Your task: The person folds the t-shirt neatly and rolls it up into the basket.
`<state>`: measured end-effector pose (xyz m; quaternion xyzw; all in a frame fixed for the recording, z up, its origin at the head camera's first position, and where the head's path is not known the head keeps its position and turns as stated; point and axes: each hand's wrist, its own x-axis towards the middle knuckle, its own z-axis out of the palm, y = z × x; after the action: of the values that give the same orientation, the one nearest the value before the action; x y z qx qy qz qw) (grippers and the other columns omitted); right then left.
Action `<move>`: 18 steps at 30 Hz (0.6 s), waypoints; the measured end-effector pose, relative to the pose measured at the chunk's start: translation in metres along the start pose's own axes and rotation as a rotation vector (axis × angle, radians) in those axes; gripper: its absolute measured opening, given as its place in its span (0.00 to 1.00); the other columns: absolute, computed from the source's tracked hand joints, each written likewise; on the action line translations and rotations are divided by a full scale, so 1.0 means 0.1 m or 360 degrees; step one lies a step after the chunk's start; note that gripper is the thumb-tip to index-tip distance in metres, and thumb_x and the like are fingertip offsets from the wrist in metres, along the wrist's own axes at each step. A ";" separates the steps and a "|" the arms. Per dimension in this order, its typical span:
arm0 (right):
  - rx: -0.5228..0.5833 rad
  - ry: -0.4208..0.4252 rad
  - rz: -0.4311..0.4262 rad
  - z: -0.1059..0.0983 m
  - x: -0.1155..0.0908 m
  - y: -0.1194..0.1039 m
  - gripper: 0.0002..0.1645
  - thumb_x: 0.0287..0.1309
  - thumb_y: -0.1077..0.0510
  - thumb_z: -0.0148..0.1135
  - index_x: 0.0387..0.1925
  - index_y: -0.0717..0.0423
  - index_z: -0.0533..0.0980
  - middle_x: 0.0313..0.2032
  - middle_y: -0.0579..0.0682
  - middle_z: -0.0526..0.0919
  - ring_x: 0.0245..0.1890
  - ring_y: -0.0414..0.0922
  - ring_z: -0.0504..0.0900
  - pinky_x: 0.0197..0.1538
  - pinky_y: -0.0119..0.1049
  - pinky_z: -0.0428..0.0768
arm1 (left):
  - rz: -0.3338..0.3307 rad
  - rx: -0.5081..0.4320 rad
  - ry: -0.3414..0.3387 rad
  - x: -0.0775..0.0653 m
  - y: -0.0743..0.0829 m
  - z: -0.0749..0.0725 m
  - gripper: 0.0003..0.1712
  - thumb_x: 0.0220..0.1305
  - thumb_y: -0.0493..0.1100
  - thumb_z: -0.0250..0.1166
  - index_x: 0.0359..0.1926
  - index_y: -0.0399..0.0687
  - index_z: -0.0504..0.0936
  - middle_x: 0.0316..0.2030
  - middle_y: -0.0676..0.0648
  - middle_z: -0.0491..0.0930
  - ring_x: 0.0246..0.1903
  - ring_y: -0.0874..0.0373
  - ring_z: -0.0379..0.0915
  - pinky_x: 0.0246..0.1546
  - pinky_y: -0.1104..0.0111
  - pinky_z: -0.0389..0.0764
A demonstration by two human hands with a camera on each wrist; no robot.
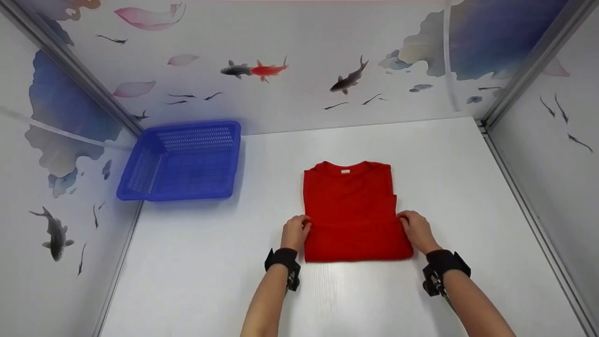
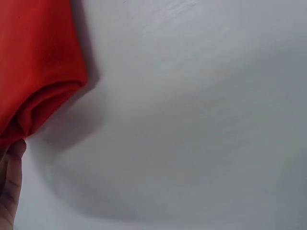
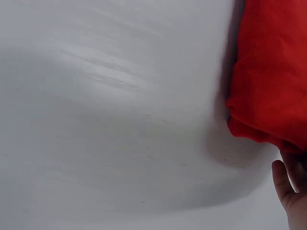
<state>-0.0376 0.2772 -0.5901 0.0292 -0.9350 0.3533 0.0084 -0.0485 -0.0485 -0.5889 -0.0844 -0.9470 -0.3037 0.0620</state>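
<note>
A red T-shirt (image 1: 351, 201), folded into a rectangle, lies on the white table, its neckline and small label at the far side. The near part is folded over, making a thick band with layered edges. At the left end of this band, my left hand (image 1: 295, 231) pinches the edge; the left wrist view shows the thumb (image 2: 17, 148) against the cloth layers. My right hand (image 1: 418, 231) touches the band's right end. In the right wrist view, its thumb (image 3: 282, 179) stands apart from the fabric while other fingers reach the edge, partly hidden.
A blue plastic basket (image 1: 187, 196) with slotted walls stands at the table's back left. Printed panels with fish and petals, the back wall (image 1: 299, 103) among them, enclose the table (image 1: 196, 271) on the left, back and right.
</note>
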 end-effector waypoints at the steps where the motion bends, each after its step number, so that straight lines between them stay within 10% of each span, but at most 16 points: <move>1: -0.0034 0.0000 -0.0003 0.01 0.01 0.00 0.10 0.57 0.71 0.50 0.39 0.73 0.74 0.36 0.66 0.77 0.41 0.61 0.74 0.46 0.52 0.71 | -0.0010 0.0036 0.0027 0.00 0.01 0.03 0.05 0.54 0.35 0.63 0.34 0.41 0.82 0.27 0.45 0.79 0.29 0.54 0.76 0.31 0.67 0.76; 11: -0.0346 0.0164 -0.0074 0.09 0.02 -0.04 0.06 0.52 0.69 0.56 0.32 0.71 0.74 0.29 0.64 0.72 0.31 0.61 0.72 0.34 0.52 0.72 | -0.0087 0.0371 0.0149 -0.01 0.10 0.17 0.04 0.53 0.37 0.65 0.32 0.44 0.82 0.29 0.43 0.75 0.28 0.49 0.73 0.29 0.64 0.75; 18: -0.0280 0.0422 -0.0393 0.07 -0.19 -0.04 0.09 0.45 0.71 0.63 0.32 0.64 0.75 0.32 0.59 0.74 0.33 0.56 0.72 0.31 0.48 0.71 | 0.0339 0.0244 0.0333 -0.15 0.05 0.08 0.06 0.52 0.39 0.66 0.33 0.48 0.81 0.33 0.49 0.74 0.34 0.55 0.70 0.32 0.66 0.69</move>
<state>-0.0184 0.2705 -0.5936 0.0960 -0.9423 0.2674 0.1771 -0.0336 -0.0417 -0.5949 -0.1473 -0.9414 -0.2293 0.1985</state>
